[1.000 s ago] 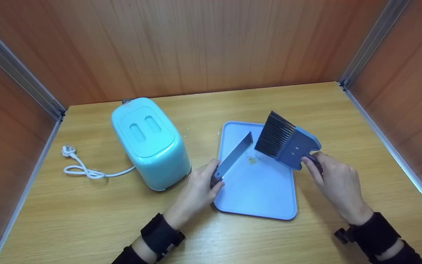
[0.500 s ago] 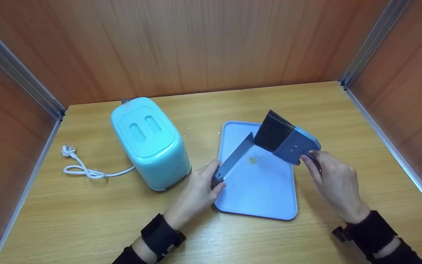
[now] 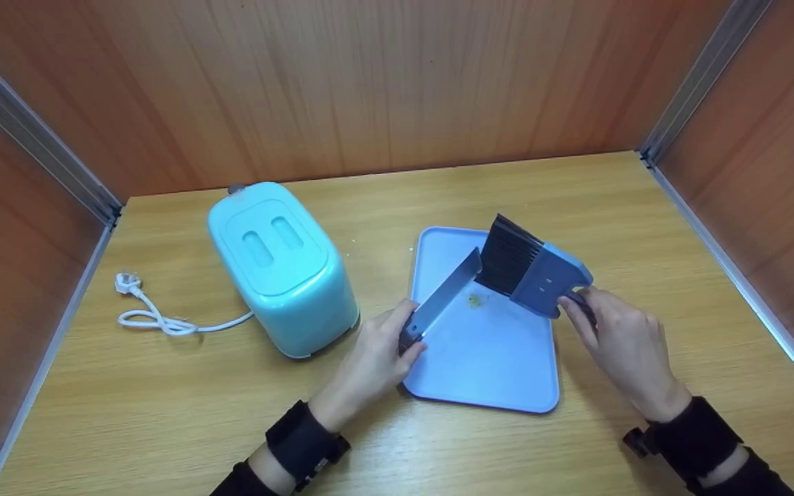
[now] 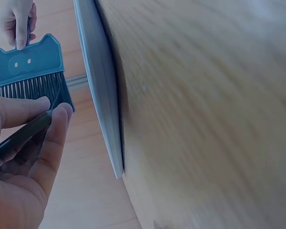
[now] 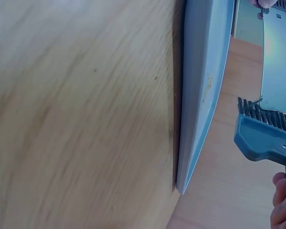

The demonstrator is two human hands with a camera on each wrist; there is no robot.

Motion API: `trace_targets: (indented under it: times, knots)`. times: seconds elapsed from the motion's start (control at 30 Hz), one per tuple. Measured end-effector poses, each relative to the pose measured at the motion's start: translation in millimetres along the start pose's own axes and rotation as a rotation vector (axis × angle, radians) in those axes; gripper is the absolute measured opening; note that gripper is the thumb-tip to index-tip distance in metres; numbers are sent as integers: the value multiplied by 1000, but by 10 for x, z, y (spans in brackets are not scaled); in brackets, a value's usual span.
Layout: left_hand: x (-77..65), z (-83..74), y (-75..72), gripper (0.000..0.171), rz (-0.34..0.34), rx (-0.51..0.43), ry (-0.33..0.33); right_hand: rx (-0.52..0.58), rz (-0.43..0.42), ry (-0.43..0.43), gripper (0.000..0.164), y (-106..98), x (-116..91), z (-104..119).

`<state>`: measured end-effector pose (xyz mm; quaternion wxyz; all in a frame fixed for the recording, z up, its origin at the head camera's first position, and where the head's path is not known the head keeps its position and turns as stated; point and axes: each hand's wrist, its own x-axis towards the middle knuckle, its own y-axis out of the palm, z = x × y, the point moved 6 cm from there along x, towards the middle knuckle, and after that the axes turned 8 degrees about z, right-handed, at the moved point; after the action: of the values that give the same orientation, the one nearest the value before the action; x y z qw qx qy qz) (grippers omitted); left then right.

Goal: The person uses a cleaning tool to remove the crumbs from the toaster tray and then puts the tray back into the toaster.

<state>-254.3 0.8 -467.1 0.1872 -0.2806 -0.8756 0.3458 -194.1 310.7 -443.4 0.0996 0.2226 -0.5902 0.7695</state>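
My left hand [image 3: 373, 355] grips the dark handle of a flat metal blade [image 3: 442, 296] with a squared end, held over the left side of the blue tray [image 3: 486, 372]. In my right hand [image 3: 628, 344] is the handle of a blue hand brush [image 3: 542, 279] with dark bristles. Those bristles [image 5: 264, 113] meet the far end of the blade in the right wrist view, above the tray. Yellowish crumbs [image 3: 475, 300] lie on the tray below. The left wrist view shows thumb and fingers around the handle [image 4: 26, 133].
A turquoise toaster [image 3: 280, 269] with a two-slot top stands left of the tray. Its white cord [image 3: 176, 325] and plug [image 3: 128, 283] lie further left. Small white specks dot the wooden table [image 3: 362, 207]. Wooden panels [image 3: 397, 83] enclose the back and sides.
The brush has moved left and slightly down, bringing its bristles from apart to against the blade's far end. My left hand and the blade have barely moved.
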Motion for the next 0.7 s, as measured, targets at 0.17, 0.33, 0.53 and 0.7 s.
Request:
trace_targets:
  times: [0.17,0.33,0.53,0.7]
  knots:
    - [-3,16,-16,41,-13,8,-4,5,-1,5,23,-28,-5,-11]
    - [-4,51,-26,40,-16,10,-31,-14,-86,-12,19,-159,13,-7]
    - [-4,52,-34,40,-17,16,-32,-15,-137,-70,21,-196,39,64]
    - [-14,42,-40,41,-8,4,-32,-25,-124,-85,18,-149,40,78]
